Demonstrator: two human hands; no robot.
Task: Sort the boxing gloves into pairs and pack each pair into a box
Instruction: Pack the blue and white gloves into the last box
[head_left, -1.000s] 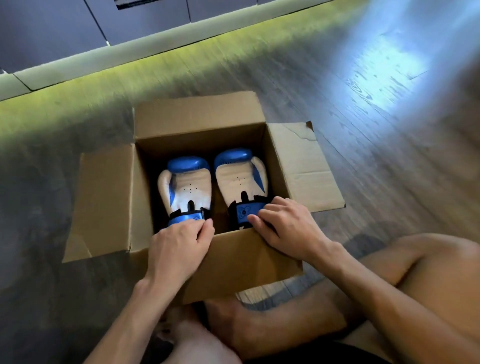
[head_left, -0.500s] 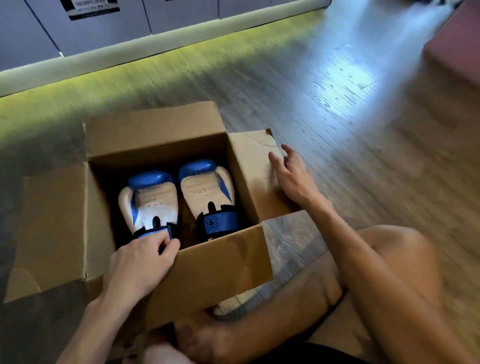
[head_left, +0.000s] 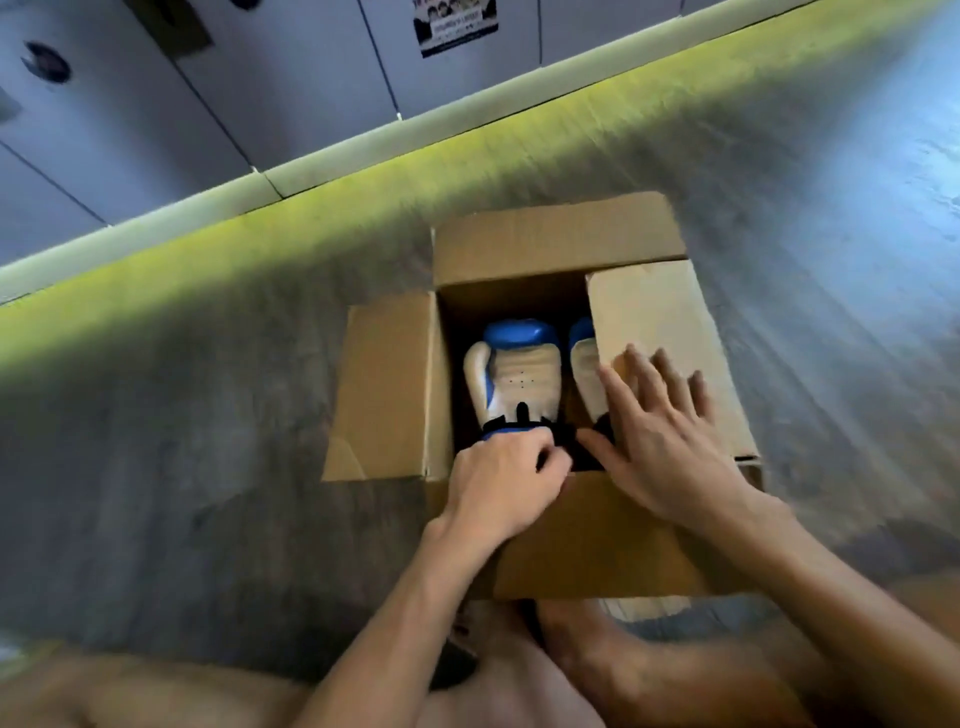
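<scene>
- Sitting on the floor (head_left: 208, 467), a person works over an open cardboard box (head_left: 597, 535) that stands just in front of their bare feet (head_left: 587, 654).
- Two blue and white boxing gloves lie side by side inside the box, with their cuffs toward the person.
- The left glove (head_left: 514, 379) is in full view, palm side up, with its black and blue cuff at the near wall.
- The right glove (head_left: 584, 374) shows only as a narrow strip, because the right flap (head_left: 660, 312) covers the rest of it.
- The right hand (head_left: 660, 441) lies flat on that flap with its fingers straight and spread, pressing it down over the opening; it grips nothing.
- The left hand (head_left: 506, 483) has its fingers curled over the box's near edge, right at the left glove's cuff; I cannot tell whether the fingertips also touch the cuff.
- The left flap (head_left: 384, 389) is spread outward and the far flap (head_left: 556, 239) is folded back, away from the opening.
- Grey cabinet doors (head_left: 260, 78) run along the far side, one bearing a poster (head_left: 454, 23), with a yellow-green glow on the floor below them.
</scene>
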